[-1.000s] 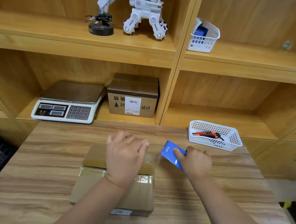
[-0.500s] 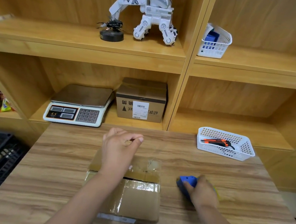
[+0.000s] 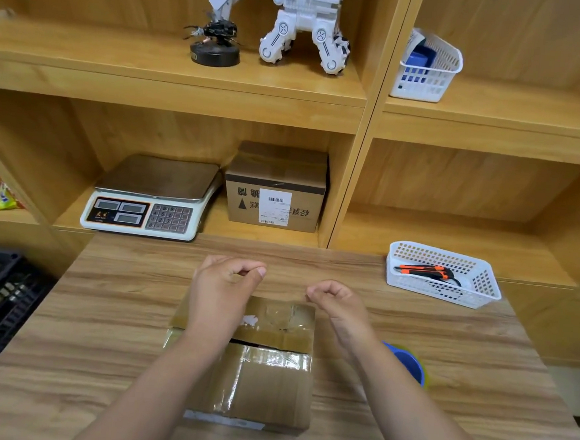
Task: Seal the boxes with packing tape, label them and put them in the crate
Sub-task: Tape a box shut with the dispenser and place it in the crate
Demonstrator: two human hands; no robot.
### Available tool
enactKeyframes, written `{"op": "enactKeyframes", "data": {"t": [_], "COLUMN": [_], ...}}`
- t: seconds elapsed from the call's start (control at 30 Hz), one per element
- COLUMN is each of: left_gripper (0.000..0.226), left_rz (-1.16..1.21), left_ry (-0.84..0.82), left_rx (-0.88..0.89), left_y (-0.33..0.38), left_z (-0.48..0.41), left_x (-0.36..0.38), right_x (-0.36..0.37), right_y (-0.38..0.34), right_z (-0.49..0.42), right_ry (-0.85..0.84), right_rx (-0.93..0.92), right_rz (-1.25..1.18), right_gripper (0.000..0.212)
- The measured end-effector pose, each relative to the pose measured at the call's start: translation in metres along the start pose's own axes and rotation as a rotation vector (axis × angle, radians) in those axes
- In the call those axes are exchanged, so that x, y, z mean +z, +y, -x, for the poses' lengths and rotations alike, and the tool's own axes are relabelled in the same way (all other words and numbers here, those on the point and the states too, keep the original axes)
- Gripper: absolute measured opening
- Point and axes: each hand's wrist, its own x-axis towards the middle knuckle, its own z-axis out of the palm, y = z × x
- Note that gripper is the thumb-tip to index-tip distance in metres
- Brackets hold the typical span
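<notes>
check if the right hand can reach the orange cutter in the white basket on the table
Probably yes: the orange cutter lies exposed in the open-topped white basket, right of the right hand, with only bare table between them.

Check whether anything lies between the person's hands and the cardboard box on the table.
Nothing visible does. The left hand and right hand hover at the far edge of the cardboard box. The blue tape dispenser lies aside, under the right forearm.

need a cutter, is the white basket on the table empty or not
Not empty: an orange and black cutter lies inside the white basket on the table.
</notes>
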Motion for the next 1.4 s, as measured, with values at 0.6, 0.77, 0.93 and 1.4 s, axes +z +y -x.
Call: {"op": "enactKeyframes", "data": {"t": [0.6,0.77,0.93,1.4], "left_gripper": [0.013,0.014,0.021,0.021], "left_rz": [-0.144,-0.318,-0.348,-0.571], "left_ry": [-0.244,-0.276,-0.265,-0.34], "left_rx": [-0.389,-0.31,-0.243,-0.135], "left_y": [-0.064,-0.069,-0.081,-0.085], "left_z": [-0.012,-0.015,-0.016,-0.014], "left_x": [0.033,0.041,0.046,0.049], "right_x": [0.011,0.011,0.01,0.014], "right_y": [0.051,0.054,0.061,0.071], "right_z": [-0.014,-0.015,-0.017,-0.022], "right_ry": [0.329,0.348,0.378,0.38], "right_rx": [0.045,-0.091,-0.182,-0.318], "right_rz": [0.604,0.893,0.964,1.235], "right_gripper": [0.014,0.029,0.035,0.033]}}
